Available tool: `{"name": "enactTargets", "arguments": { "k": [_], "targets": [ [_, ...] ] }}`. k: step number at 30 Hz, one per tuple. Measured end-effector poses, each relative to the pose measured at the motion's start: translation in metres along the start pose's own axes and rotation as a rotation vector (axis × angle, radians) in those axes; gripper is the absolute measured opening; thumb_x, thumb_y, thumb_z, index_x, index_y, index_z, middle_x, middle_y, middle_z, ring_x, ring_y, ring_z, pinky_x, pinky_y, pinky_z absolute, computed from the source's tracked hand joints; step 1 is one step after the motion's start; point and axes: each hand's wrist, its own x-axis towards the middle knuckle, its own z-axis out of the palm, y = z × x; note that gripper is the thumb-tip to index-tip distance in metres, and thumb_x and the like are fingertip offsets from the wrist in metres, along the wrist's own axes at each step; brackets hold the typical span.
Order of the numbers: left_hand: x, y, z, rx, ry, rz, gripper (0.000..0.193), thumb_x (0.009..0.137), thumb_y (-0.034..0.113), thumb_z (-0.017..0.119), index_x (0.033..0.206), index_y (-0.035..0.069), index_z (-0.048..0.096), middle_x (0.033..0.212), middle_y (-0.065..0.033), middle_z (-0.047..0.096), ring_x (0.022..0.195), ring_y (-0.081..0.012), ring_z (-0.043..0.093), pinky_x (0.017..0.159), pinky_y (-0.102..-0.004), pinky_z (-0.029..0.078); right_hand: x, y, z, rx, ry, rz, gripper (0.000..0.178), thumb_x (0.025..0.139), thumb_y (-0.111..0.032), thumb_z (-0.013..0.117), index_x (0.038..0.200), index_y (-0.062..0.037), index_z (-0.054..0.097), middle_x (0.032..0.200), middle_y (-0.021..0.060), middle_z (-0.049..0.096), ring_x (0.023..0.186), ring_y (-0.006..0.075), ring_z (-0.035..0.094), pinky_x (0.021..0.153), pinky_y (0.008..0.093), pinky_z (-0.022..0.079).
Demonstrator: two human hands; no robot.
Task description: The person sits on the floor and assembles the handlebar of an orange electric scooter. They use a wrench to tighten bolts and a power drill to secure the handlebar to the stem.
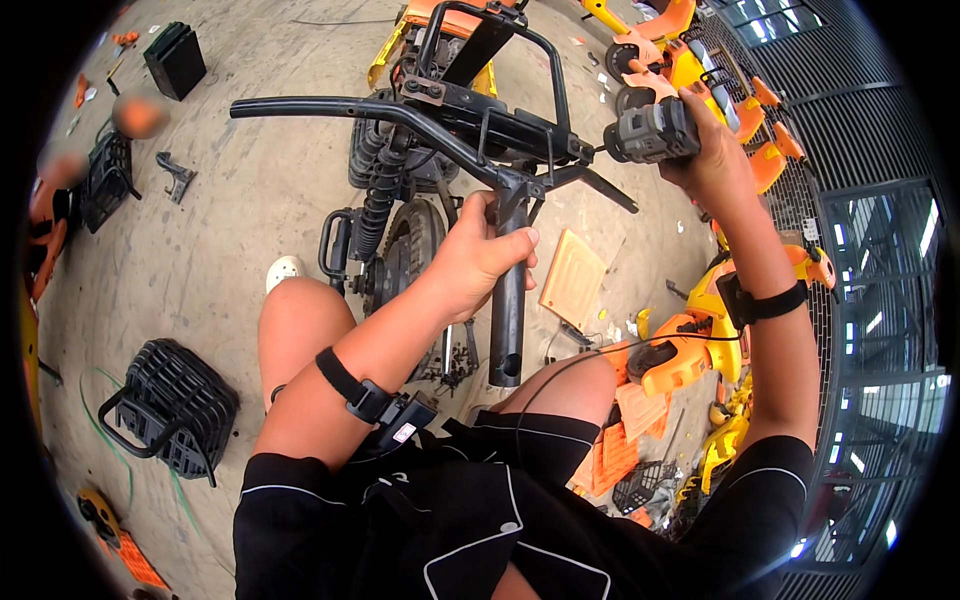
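A black metal scooter frame of welded tubes stretches across the upper middle. My left hand is closed round its thick tube, whose open end points down toward me. My right hand grips a dark grey power driver at the right. The driver's tip points left at a bracket on the frame; whether it sits on a fastener is too small to tell. Below the frame are a coil shock absorber and a wheel, partly hidden by my left forearm.
A black plastic basket lies at the lower left, near a green cord. An orange panel rests on the concrete floor right of the tube. Yellow-orange scooters and scattered parts line the right side. A black box stands far left.
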Motion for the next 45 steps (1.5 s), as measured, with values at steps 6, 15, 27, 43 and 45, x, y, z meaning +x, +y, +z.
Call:
{"name": "enactTargets", "arguments": {
  "k": [6, 15, 27, 43, 45],
  "targets": [
    [-0.001, 0.002, 0.001, 0.008, 0.012, -0.005, 0.068, 0.088, 0.011, 0.07, 0.141, 0.003, 0.027, 0.093, -0.0092, 0.053, 0.077, -0.016, 0.06, 0.06, -0.0326, 0.058, 0.004, -0.01, -0.006, -0.054, -0.103, 0.123, 0.094, 0.062, -0.003, 0.083, 0.144, -0.012, 0.039, 0.1, 0.0155, 0.072, 0.091, 0.0382, 0.07, 0.08, 0.0435, 0.055],
    [0.0, 0.0, -0.001, 0.009, 0.01, -0.004, 0.067, 0.088, 0.01, 0.07, 0.139, 0.003, 0.028, 0.097, -0.0096, 0.051, 0.078, -0.0159, 0.06, 0.061, -0.0324, 0.058, 0.004, -0.003, -0.002, -0.001, -0.059, 0.043, 0.1, 0.057, -0.004, 0.087, 0.142, -0.0188, 0.036, 0.138, 0.0172, 0.056, 0.099, 0.0423, 0.065, 0.083, 0.0454, 0.054],
    [0.0, 0.001, 0.0, 0.009, 0.001, -0.008, 0.071, 0.088, 0.01, 0.07, 0.142, 0.002, 0.025, 0.099, -0.0098, 0.05, 0.079, -0.0166, 0.06, 0.062, -0.0332, 0.058, 0.0, 0.0, 0.0, 0.019, -0.023, 0.006, 0.095, 0.063, -0.003, 0.083, 0.145, -0.0132, 0.036, 0.1, 0.0156, 0.072, 0.09, 0.0388, 0.07, 0.077, 0.0436, 0.056],
    [0.0, 0.001, 0.001, 0.021, 0.014, -0.01, 0.07, 0.088, 0.011, 0.07, 0.142, 0.002, 0.026, 0.098, -0.0097, 0.052, 0.08, -0.0161, 0.06, 0.061, -0.0324, 0.058, -0.001, -0.015, -0.004, -0.019, -0.103, 0.165, 0.096, 0.065, -0.004, 0.082, 0.147, -0.0142, 0.032, 0.113, 0.0183, 0.069, 0.1, 0.0403, 0.068, 0.084, 0.0433, 0.055],
    [0.0, 0.001, 0.001, 0.021, 0.016, -0.01, 0.07, 0.088, 0.011, 0.07, 0.141, 0.002, 0.026, 0.098, -0.0097, 0.052, 0.08, -0.016, 0.06, 0.061, -0.0321, 0.058, -0.001, -0.016, -0.004, -0.007, -0.131, 0.212, 0.098, 0.065, -0.004, 0.082, 0.148, -0.0148, 0.03, 0.115, 0.0182, 0.068, 0.101, 0.0403, 0.068, 0.084, 0.0433, 0.055]
  ]
}}
